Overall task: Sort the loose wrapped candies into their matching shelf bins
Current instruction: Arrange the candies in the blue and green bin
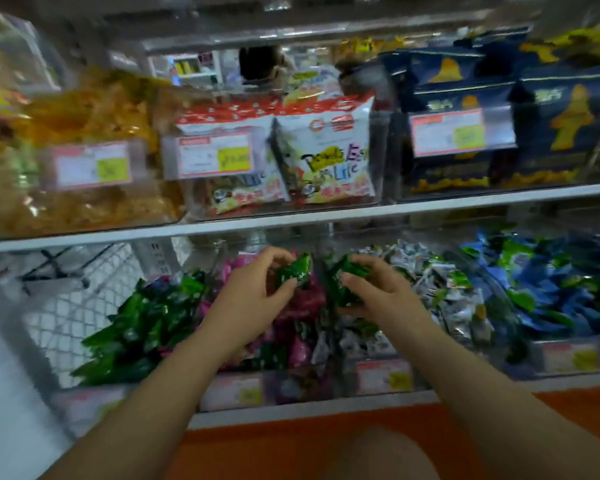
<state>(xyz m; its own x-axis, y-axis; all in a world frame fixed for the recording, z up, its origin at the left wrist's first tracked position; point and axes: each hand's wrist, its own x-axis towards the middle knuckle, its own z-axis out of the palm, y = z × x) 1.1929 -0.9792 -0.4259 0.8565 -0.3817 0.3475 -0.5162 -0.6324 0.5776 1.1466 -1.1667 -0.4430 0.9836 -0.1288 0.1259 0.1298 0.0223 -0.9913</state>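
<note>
over pink candy bin (300,306): left hand (257,289) pinching green candy (297,271), right hand (378,289) gripping green candies (343,282), green candy bin (146,323) just left.

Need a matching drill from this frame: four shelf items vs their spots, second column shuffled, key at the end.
Things
1. pile of green wrapped candies
2. pile of blue wrapped candies
3. navy blue snack bags with yellow print
4. white snack packets with red tops

Places
A. upper shelf, right
B. lower shelf, left
C. upper shelf, centre
D. lower shelf, right

Pairs: 1-B, 2-D, 3-A, 4-C
</note>
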